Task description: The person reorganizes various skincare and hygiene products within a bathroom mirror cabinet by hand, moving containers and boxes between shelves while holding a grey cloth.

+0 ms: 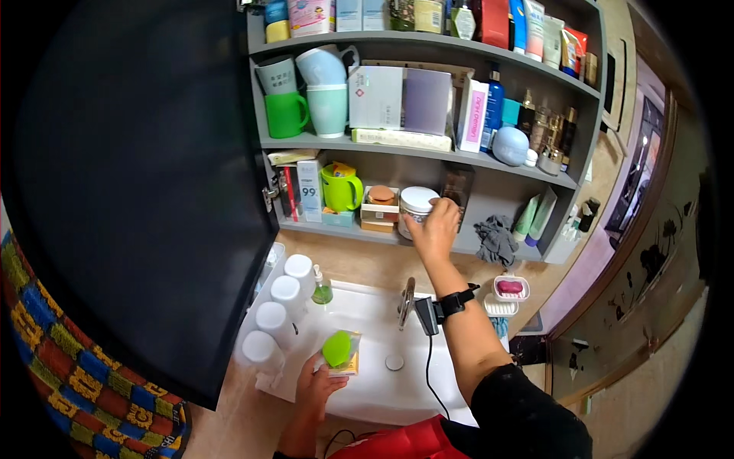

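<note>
My right hand [437, 226] reaches into the lowest cabinet shelf, its fingers around the right side of a white-lidded jar [417, 201]. The jar stands on the shelf beside a small open box [380, 212] with a round brown item on top. Low over the sink, my left hand [321, 377] holds a small yellow-and-white box [347, 370] with a bright green object [336, 348] and some clear plastic on it. To the left of the open box stands a lime green mug [339, 188] with a yellow packet in it.
The dark cabinet door [137, 183] hangs open at left. Below are a white sink [367, 396], its faucet [406, 301], several white cups [274, 321], a green soap bottle [322, 290] and soap dishes [510, 290]. A grey cloth [496, 238] droops over the shelf's edge. Mugs and bottles fill upper shelves.
</note>
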Motion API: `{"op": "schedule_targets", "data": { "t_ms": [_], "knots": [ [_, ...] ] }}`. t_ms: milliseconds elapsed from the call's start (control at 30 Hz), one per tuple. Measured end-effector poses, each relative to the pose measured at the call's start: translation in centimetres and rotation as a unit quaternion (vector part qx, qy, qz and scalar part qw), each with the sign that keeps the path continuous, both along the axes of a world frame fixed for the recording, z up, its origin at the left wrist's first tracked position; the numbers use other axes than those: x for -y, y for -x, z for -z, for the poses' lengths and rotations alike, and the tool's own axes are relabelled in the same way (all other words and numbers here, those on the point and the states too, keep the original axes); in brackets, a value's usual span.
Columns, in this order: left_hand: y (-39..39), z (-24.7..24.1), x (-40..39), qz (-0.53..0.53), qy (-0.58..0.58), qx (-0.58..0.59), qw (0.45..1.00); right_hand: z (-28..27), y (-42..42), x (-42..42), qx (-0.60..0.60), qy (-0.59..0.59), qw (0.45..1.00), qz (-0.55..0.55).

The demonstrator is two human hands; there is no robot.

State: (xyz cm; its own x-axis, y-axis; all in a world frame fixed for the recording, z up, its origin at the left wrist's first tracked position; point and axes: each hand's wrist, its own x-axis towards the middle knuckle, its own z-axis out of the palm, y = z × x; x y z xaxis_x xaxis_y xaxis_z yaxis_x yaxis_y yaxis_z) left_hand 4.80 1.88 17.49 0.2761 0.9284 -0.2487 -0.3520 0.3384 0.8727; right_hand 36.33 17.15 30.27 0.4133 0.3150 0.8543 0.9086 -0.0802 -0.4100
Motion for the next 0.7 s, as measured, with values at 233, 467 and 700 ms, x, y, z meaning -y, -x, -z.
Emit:
{"op": "schedule_targets", "data": {
  "t_ms": [233,467,700],
  "knots": [
    [0.2,-0.8,0.1,-0.001,-0.015,-0.003,1.000,0.2,0.8,-1.4,-0.094,-0.040,0.995,0.025],
    [-0.1,-1.0,0.4,0.004,-0.046,0.014,0.999,1.1,1.0,-1.6,-0.114,-0.005,0.993,0.021],
    [0.1,-0.8,0.5,-0.009,-0.037,0.025,0.999,1.4,0.2,1.2,-0.037,-0.052,0.998,-0.009]
  ]
}}
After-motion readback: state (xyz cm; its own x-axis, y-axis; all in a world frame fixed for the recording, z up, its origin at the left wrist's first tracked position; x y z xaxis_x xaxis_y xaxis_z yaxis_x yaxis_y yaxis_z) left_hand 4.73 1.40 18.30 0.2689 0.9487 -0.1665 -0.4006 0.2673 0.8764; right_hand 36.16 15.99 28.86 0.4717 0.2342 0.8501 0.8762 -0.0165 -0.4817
